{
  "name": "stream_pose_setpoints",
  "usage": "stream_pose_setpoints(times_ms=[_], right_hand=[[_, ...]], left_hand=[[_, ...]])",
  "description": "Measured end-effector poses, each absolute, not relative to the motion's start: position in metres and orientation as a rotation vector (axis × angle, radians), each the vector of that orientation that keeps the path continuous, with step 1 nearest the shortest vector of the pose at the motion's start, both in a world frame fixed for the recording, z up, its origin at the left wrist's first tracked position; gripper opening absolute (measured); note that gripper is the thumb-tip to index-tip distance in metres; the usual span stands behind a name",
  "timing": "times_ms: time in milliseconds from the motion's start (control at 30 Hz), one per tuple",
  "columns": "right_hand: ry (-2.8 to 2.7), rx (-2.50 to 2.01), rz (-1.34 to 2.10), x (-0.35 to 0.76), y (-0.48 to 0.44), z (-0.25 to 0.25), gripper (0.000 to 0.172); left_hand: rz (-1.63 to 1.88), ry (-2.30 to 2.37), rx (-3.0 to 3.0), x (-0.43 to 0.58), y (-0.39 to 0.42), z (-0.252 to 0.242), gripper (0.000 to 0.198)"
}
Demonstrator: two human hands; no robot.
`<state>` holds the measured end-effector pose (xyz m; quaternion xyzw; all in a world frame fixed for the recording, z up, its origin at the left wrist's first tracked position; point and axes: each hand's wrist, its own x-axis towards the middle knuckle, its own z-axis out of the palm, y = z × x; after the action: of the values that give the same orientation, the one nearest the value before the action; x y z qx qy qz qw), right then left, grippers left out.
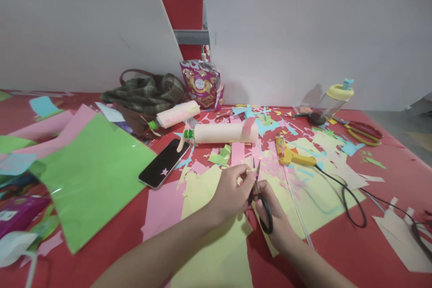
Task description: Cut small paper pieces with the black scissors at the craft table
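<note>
My right hand [272, 216] grips a pair of scissors [266, 213] with black handles, its narrow blades pointing away from me and slightly parted. Close beside the blades, my left hand [232, 191] is closed in a pinch; what its fingertips hold is too small and hidden to make out. Pale yellow paper [216, 252] lies beneath both hands, over a pink sheet [162, 211]. Just beyond the hands rests a bottle wrapped in cream paper [219, 133] with a green neck, lying on its side. A second wrapped bottle [178, 114] lies behind it.
A yellow glue gun [297, 158] with a black cord lies to the right, near red-and-yellow-handled scissors [364, 134] and a clear jar [329, 105]. Left are a phone [164, 164] and a green sheet [91, 180]. Paper scraps litter the red table [118, 243]; a snack bag [202, 84] stands behind.
</note>
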<state>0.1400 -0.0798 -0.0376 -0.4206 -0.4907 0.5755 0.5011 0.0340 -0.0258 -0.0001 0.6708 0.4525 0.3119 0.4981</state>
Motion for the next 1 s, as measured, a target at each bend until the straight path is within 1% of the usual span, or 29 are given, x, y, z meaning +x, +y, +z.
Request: stream_pose_setpoints(times_ms=[500, 1000], right_hand=[[-1.194, -1.063, 1.382, 0.1399, -0.0792, -0.0363, 0.025], [-1.154, -1.033, 1.406, 0.1392, -0.0792, -0.0334, 0.026]], left_hand=[[0.792, 1.069, 1.57, 0.0335, -0.0279, -0.0005, 0.028], [0.758, 1.083, 1.694, 0.0301, -0.0218, 0.0032, 0.028]])
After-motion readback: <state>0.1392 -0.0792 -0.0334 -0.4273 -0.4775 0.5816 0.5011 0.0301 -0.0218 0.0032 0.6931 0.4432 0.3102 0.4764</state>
